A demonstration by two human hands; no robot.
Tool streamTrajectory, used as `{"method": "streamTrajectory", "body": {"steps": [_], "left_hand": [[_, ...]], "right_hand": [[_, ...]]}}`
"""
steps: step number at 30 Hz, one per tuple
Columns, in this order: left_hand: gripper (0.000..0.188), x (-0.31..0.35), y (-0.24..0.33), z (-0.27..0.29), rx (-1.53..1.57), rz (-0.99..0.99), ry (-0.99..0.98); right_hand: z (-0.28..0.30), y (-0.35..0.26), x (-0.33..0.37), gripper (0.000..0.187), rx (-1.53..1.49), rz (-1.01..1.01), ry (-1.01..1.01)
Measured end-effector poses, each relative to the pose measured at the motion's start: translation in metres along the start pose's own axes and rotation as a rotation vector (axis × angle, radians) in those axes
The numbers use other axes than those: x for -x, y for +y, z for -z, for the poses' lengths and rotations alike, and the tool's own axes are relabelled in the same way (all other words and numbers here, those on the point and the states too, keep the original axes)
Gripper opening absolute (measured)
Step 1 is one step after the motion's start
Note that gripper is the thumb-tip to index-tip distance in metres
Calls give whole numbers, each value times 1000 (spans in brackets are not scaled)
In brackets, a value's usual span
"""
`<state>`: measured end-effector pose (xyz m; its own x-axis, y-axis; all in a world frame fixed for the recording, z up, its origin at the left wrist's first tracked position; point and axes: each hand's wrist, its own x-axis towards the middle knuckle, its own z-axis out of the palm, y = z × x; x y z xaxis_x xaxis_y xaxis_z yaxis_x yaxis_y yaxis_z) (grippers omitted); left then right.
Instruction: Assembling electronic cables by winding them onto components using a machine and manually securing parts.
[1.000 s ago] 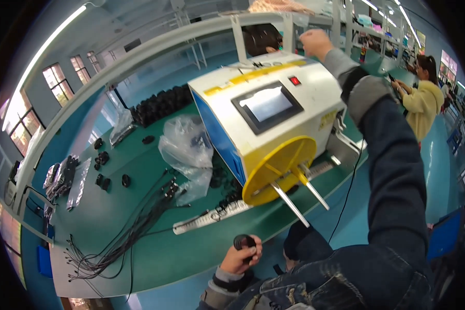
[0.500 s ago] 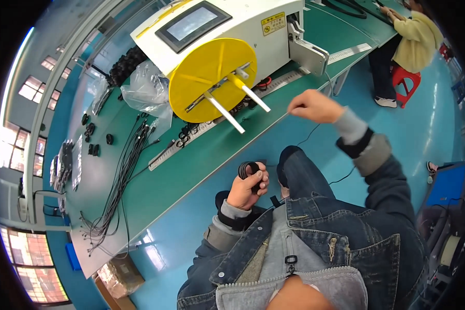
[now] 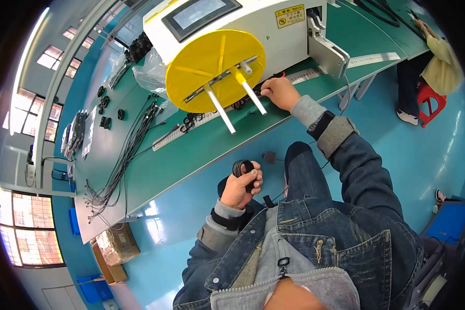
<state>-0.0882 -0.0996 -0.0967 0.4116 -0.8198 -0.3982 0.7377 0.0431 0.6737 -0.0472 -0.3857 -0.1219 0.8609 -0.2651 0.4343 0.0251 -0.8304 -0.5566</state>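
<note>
My left hand (image 3: 239,190) is closed round a coiled black cable (image 3: 242,167), held in front of my lap below the table edge. Over the table's near side, my right hand (image 3: 281,94) has its thumb and fingers pinched together; whatever is between them is too small to make out. Just left of it, several thin black ties (image 3: 190,122) lie in a row under a yellow disc (image 3: 206,67). Two pale rods (image 3: 220,109) stick out from that disc toward me. Beside my right fingertips shows a red handle (image 3: 279,75), partly hidden.
A white machine (image 3: 289,44) with a screen (image 3: 199,15) carries the disc. A bundle of dark cables (image 3: 123,155) lies on the green table (image 3: 157,178), near a metal ruler (image 3: 165,142), black coils (image 3: 121,114) and plastic bags (image 3: 151,75). Another person (image 3: 445,57) sits at the far right.
My right hand has moved left and forward, from beyond the table edge to the ties beside the disc. My left hand still holds the coiled cable. The view has shifted slightly.
</note>
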Motion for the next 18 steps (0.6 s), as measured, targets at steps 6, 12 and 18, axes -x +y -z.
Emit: {"method": "streamTrajectory", "body": {"steps": [6, 12, 18], "left_hand": [[13, -32, 9, -12, -36, -21, -33], [13, -45, 16, -24, -70, -43, -23], [10, -50, 12, -25, -95, -93, -28]], "right_hand": [[18, 6, 0, 18, -197, -288, -13], [16, 21, -5, 21, -687, -458, 129], [22, 16, 1, 21, -517, -486, 21]]}}
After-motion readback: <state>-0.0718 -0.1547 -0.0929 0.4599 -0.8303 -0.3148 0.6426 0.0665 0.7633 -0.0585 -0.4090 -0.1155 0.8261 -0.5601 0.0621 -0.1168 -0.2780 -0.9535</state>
